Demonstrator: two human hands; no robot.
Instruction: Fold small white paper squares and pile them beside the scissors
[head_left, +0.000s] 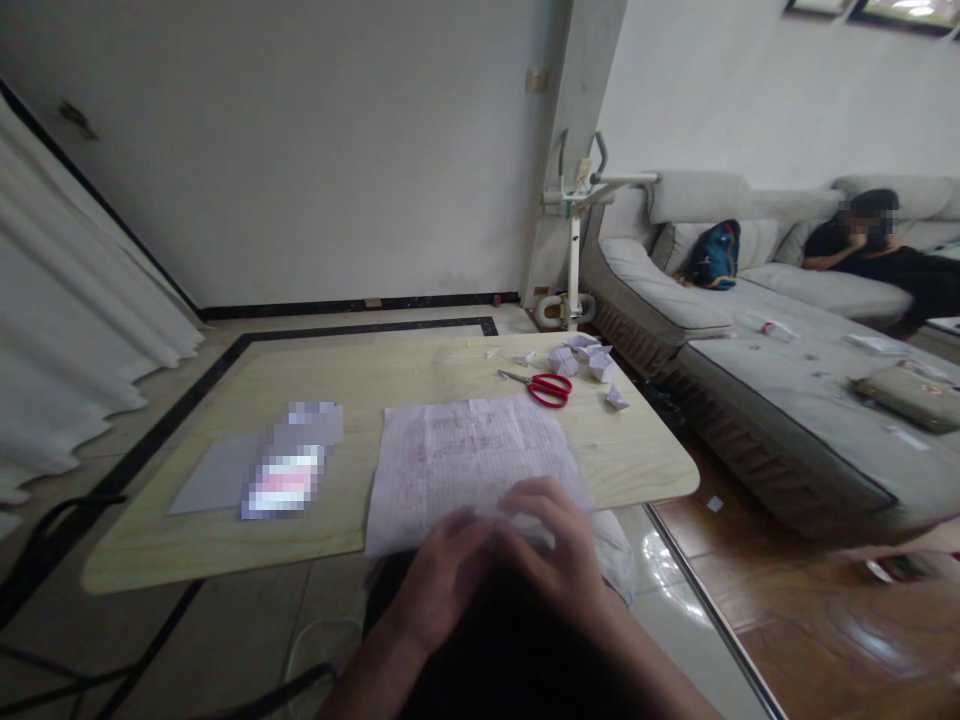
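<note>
Though blurred, seemingly pinching white paper (541, 532) in curled right grip (568, 545), probably for steadiness; cannot tell closure of left grip (450, 565).

One printed sheet (469, 450), one scissors (535, 382)

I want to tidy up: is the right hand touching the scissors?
Apart. The head view shows the scissors lying on the table beyond the right hand, with printed sheet visible between them.
</note>
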